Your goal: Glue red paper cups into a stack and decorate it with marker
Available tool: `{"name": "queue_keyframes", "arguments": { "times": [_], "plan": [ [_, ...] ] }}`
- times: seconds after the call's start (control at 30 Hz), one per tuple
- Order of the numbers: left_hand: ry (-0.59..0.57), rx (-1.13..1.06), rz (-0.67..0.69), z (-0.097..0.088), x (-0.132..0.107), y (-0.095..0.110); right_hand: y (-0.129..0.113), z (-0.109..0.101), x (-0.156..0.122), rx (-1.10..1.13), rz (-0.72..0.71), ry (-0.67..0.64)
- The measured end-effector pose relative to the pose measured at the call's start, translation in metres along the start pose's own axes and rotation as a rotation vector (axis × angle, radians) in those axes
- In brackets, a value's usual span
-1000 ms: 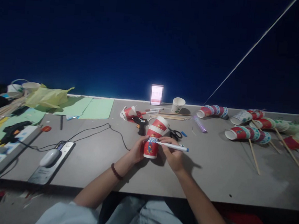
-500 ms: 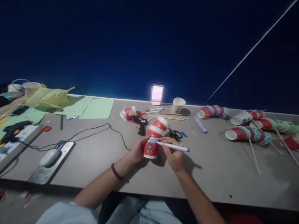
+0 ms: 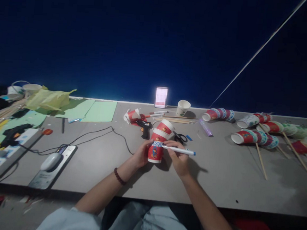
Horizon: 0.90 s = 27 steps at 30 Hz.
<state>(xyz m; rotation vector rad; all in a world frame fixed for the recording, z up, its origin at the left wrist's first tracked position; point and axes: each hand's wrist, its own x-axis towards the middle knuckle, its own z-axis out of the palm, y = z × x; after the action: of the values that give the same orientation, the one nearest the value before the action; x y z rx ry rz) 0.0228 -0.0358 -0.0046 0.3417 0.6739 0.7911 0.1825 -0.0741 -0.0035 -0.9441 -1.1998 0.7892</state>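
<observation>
A string of red paper cups [image 3: 155,153], joined end to end and bent a little, is held over the table in front of me. The nearest cup carries a blue wave pattern and a small figure. My left hand [image 3: 141,153] wraps round its left side. With my right hand [image 3: 179,160] I grip a white marker [image 3: 181,150] with a blue end; its tip touches the cup at the wave band. Just behind the cups lie a black hot glue gun [image 3: 145,128] and black-handled scissors [image 3: 181,137].
A white paper cup [image 3: 183,107] stands at the back beside a lit screen [image 3: 161,97]. Finished-looking cup strings [image 3: 255,137] with sticks lie on the right. On the left are a phone [image 3: 42,179], a power strip [image 3: 15,150], a cord and green paper [image 3: 100,111].
The marker's back end has shifted very slightly to the right. Both hands and the cups stay almost where they were.
</observation>
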Motion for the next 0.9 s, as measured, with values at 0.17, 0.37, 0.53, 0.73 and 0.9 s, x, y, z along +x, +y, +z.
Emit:
{"name": "queue_keyframes", "arguments": {
  "times": [0.17,0.37,0.53,0.73,0.9],
  "plan": [
    [-0.01,0.023,0.032,0.0028,0.0,0.0005,0.0,0.0003,0.0002,0.077,0.032,0.038],
    [-0.026,0.028,0.017,0.0033,0.0012,0.0006,-0.0005,0.0003,-0.0004,0.08,0.044,0.015],
    [0.002,0.016,-0.012,0.0027,0.0014,0.0005,-0.0013,0.0007,0.0001,0.055,0.02,0.004],
    [-0.024,-0.003,-0.032,0.0034,0.0001,0.0025,0.0009,0.0,0.0003,-0.01,0.016,0.022],
    [-0.034,0.004,-0.039,0.0038,-0.0008,0.0028,0.0009,-0.0007,0.0008,-0.012,0.011,0.022]
  ]
}}
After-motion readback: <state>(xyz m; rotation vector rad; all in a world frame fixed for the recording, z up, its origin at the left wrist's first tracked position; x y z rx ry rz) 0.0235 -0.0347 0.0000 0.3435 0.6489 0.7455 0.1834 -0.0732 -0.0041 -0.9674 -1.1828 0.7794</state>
